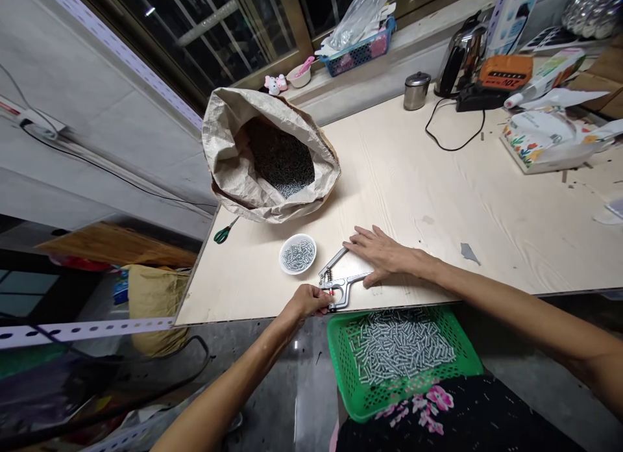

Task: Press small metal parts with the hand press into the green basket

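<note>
A pair of silver snap-fastener pliers (344,288) lies near the table's front edge, its handles spread apart and a spring between them. At the jaw end, my left hand (310,301) pinches with closed fingers beside a small red part; what sits in the fingertips is too small to name. My right hand (382,252) lies flat across the handle ends, fingers stretched out and thumb by the lower handle. Just beyond the pliers is a white bowl (282,265) of small metal pieces. Below the edge, a green basket (343,374) holds many short metal pieces.
A large paper-lined sack (224,124) of small metal parts stands at the back left. Green-handled scissors (222,234) lie by the left edge. Farther right are a lidded metal canister (416,93), an electric kettle (460,59), a black cord and a tissue pack (540,137).
</note>
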Demonstrator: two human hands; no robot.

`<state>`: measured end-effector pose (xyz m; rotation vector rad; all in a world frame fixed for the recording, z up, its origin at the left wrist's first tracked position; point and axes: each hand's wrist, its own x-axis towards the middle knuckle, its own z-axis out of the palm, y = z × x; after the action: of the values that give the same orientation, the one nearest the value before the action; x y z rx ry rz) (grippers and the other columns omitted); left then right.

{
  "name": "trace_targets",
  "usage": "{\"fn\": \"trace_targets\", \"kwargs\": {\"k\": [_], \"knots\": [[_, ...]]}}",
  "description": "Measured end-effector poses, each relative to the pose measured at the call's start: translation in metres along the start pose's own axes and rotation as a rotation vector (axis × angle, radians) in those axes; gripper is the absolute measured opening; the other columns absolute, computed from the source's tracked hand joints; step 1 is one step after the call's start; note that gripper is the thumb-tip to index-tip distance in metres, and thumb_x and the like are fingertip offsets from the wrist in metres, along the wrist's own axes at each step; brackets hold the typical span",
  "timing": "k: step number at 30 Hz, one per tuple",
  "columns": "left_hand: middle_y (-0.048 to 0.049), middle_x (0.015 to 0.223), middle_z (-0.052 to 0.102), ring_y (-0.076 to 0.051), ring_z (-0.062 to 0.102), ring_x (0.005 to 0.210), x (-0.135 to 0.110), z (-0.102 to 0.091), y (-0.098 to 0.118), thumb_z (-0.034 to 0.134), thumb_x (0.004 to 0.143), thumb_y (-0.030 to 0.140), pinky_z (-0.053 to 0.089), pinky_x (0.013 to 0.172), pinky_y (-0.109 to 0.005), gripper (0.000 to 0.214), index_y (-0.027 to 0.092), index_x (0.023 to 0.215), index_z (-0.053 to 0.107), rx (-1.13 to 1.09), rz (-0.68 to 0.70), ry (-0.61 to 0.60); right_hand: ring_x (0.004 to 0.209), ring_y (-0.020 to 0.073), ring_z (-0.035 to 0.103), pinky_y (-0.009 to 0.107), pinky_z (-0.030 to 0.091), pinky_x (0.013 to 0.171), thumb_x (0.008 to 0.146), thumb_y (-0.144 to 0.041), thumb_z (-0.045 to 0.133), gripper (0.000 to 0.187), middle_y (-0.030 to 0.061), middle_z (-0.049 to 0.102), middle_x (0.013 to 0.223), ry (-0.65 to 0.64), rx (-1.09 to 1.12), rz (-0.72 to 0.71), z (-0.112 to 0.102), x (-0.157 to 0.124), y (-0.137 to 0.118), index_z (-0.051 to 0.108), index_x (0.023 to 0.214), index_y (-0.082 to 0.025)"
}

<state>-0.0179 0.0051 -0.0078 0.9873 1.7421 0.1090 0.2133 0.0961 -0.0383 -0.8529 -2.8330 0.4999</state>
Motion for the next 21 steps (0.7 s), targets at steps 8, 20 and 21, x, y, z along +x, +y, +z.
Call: {"fn": "trace_targets", "kwargs": {"k": [8,20,21], "knots": [[0.003,0.045,0.053,-0.008,0.047,0.046,0.001,0.0,-0.001,0.073,0.058,0.041,0.037,0.05,-0.022,0.033,0.014,0.051,0.055,-0.01,0.02,0.009,0.095,0.0272,0.047,0.038,0.04,0.078,0.057,-0.057,0.078,0.077,0.0136,0.054,0.108,0.009,0.007,-0.013,-0.008,0.006,-0.002,0.054,0.115,-0.013],[-0.0122,0.117,0.058,-0.026,0.052,0.109,-0.014,0.034,0.014,0.059,0.083,0.031,0.046,0.088,-0.041,0.033,0.016,0.113,0.056,0.772,0.744,0.51,0.092,0.0243,0.047,0.034,0.039,0.072,0.067,-0.039,0.079,0.047,0.0096,0.056,0.1,0.058,0.01,0.044,0.005,-0.004,-0.013,0.059,0.102,-0.015],[-0.013,0.125,0.054,-0.027,0.049,0.114,-0.008,0.036,0.019,0.062,0.082,0.031,0.045,0.092,-0.043,0.042,0.017,0.12,0.051,0.799,0.805,0.48,0.092,0.0245,0.048,0.034,0.04,0.073,0.066,-0.04,0.08,0.05,0.0101,0.055,0.101,0.056,0.015,0.047,0.005,-0.006,-0.013,0.059,0.104,-0.015]]}}
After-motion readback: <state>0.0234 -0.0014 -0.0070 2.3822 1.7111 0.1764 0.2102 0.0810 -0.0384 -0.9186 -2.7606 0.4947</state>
